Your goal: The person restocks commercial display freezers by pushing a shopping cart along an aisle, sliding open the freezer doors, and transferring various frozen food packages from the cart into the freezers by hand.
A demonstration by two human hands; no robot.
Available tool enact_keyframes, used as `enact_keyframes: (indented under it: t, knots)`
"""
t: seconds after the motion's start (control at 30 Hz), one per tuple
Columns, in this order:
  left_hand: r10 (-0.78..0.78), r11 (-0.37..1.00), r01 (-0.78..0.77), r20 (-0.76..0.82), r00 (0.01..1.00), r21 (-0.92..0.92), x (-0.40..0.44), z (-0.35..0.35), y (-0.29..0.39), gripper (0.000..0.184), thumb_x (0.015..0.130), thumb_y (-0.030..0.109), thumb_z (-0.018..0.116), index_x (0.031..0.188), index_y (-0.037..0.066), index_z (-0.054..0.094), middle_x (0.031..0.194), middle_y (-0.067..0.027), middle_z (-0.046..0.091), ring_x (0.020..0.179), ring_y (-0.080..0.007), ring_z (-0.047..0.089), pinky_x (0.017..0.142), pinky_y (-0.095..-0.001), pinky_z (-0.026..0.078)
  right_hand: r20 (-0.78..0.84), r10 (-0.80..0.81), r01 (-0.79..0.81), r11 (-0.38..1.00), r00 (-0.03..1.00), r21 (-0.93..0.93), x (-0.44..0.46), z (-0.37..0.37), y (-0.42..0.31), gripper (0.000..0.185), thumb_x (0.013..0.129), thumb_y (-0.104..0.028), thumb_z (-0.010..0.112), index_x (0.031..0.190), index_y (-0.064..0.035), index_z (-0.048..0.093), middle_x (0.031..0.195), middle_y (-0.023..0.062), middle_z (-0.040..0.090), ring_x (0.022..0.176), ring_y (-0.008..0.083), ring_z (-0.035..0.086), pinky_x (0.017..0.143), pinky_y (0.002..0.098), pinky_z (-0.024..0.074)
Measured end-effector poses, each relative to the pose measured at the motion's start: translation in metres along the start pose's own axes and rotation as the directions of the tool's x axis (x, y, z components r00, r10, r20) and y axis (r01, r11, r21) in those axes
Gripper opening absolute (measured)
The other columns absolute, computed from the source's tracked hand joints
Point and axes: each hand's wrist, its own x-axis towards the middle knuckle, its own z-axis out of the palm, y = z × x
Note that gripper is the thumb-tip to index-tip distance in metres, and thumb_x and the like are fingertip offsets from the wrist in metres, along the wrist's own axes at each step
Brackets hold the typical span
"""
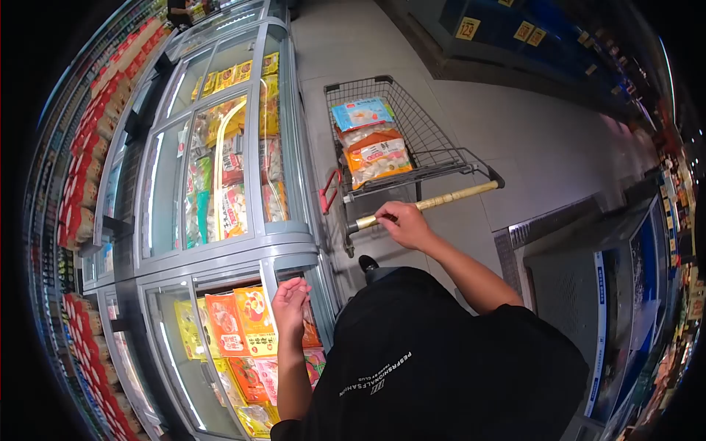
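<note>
My left hand (290,303) is raised over the near freezer's right edge, its fingers curled together and no item visible in them. My right hand (404,224) is closed at the yellowish handle (456,195) of a shopping cart (423,121), overlapping its left part. Whether it grips the handle or something small and dark between the fingers is unclear. Inside the cart lie a blue-and-white food bag (362,113) and, closer to me, an orange bag with white pieces (379,158).
Glass-topped freezers (283,246) with bagged food run along the left. Beyond them stand shelves of red-topped packages (77,213). A grey display unit (573,294) is at the right, and a dark blue one (507,51) at the upper right. A person (179,13) is at the far upper left.
</note>
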Motion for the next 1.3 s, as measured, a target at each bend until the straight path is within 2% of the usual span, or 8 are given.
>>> enact_keyframes:
  t: [0.13, 0.23, 0.6, 0.83, 0.9, 1.03, 1.13, 1.3]
  knots:
    - [-0.010, 1.000, 0.013, 0.134, 0.991, -0.021, 0.024, 0.042, 0.012, 0.025, 0.095, 0.004, 0.067, 0.119, 0.001, 0.061, 0.112, -0.0098, 0.070, 0.099, -0.0185, 0.070, 0.081, -0.0280, 0.054, -0.140, 0.172, -0.169, 0.985, 0.975, 0.037, -0.018, -0.029, 0.027, 0.007, 0.087, -0.002, 0.067, 0.092, 0.0005, 0.070, 0.080, 0.0111, 0.068, 0.069, 0.0187, 0.065, 0.065, 0.0319, 0.0517]
    - [-0.031, 0.999, 0.025, 0.200, 0.979, 0.034, 0.041, 0.081, 0.025, 0.026, 0.095, 0.003, 0.066, 0.120, 0.001, 0.061, 0.113, -0.0103, 0.070, 0.099, -0.0184, 0.070, 0.081, -0.0275, 0.054, -0.178, 0.153, -0.149, 0.988, 0.972, 0.031, -0.008, -0.049, 0.041, 0.006, 0.087, -0.003, 0.069, 0.092, -0.0002, 0.070, 0.080, 0.0103, 0.069, 0.067, 0.0168, 0.064, 0.064, 0.0312, 0.0517]
    - [-0.006, 0.982, -0.042, 0.251, 0.968, 0.185, 0.162, 0.203, 0.071, 0.027, 0.096, 0.004, 0.067, 0.122, 0.002, 0.061, 0.110, -0.0070, 0.071, 0.096, -0.0160, 0.069, 0.080, -0.0272, 0.054, -0.016, 0.361, -0.324, 0.854, 0.932, 0.408, 0.192, -0.111, 0.203, 0.014, 0.089, -0.003, 0.071, 0.101, 0.0022, 0.066, 0.086, 0.0076, 0.071, 0.072, 0.0135, 0.069, 0.067, 0.0276, 0.0574]
    - [-0.162, 0.963, 0.115, 0.183, 0.970, 0.243, 0.310, 0.292, 0.068, 0.041, 0.094, 0.009, 0.070, 0.132, 0.002, 0.055, 0.113, -0.0068, 0.068, 0.095, -0.0140, 0.067, 0.077, -0.0248, 0.051, 0.064, 0.564, -0.558, 0.782, 0.823, 0.279, 0.305, -0.110, 0.336, 0.025, 0.079, -0.008, 0.076, 0.101, -0.0013, 0.066, 0.089, 0.0088, 0.070, 0.077, 0.0174, 0.070, 0.069, 0.0324, 0.0580]
    - [-0.146, 0.908, 0.083, 0.125, 0.981, 0.411, 0.364, 0.312, 0.059, 0.056, 0.091, 0.014, 0.074, 0.139, 0.000, 0.050, 0.117, -0.0083, 0.066, 0.099, -0.0158, 0.065, 0.081, -0.0268, 0.051, 0.032, 0.517, -0.517, 0.848, 0.856, 0.115, 0.326, -0.090, 0.392, 0.028, 0.079, -0.007, 0.075, 0.103, 0.0004, 0.063, 0.087, 0.0090, 0.069, 0.074, 0.0172, 0.068, 0.066, 0.0325, 0.0567]
    - [-0.060, 0.654, -0.115, 0.203, 0.977, 0.747, 0.482, 0.335, 0.022, 0.075, 0.093, 0.026, 0.072, 0.151, -0.005, 0.036, 0.146, -0.0229, 0.052, 0.133, -0.0304, 0.053, 0.109, -0.0377, 0.043, -0.023, 0.568, -0.567, 0.816, 0.822, -0.117, 0.370, -0.069, 0.446, 0.035, 0.081, -0.014, 0.076, 0.109, 0.0014, 0.062, 0.089, 0.0114, 0.069, 0.082, 0.0219, 0.069, 0.074, 0.0349, 0.0564]
    - [-0.016, 0.645, -0.143, 0.200, 0.980, 0.750, 0.542, 0.356, 0.005, 0.068, 0.090, 0.032, 0.075, 0.142, -0.004, 0.049, 0.136, -0.0230, 0.060, 0.129, -0.0358, 0.057, 0.105, -0.0410, 0.046, -0.027, 0.646, -0.645, 0.759, 0.763, -0.088, 0.397, -0.064, 0.461, 0.054, 0.078, -0.025, 0.077, 0.123, -0.0009, 0.059, 0.107, 0.0178, 0.070, 0.102, 0.0334, 0.069, 0.088, 0.0421, 0.0543]
    - [-0.021, 0.706, 0.028, -0.019, 1.000, 0.708, 0.610, 0.374, -0.021, 0.078, 0.091, 0.034, 0.075, 0.144, -0.012, 0.042, 0.133, -0.0290, 0.060, 0.126, -0.0346, 0.059, 0.105, -0.0395, 0.046, -0.081, 0.648, -0.647, 0.761, 0.757, 0.043, 0.423, -0.051, 0.485, 0.057, 0.089, -0.022, 0.071, 0.135, 0.0062, 0.053, 0.124, 0.0225, 0.067, 0.114, 0.0310, 0.066, 0.097, 0.0377, 0.0513]
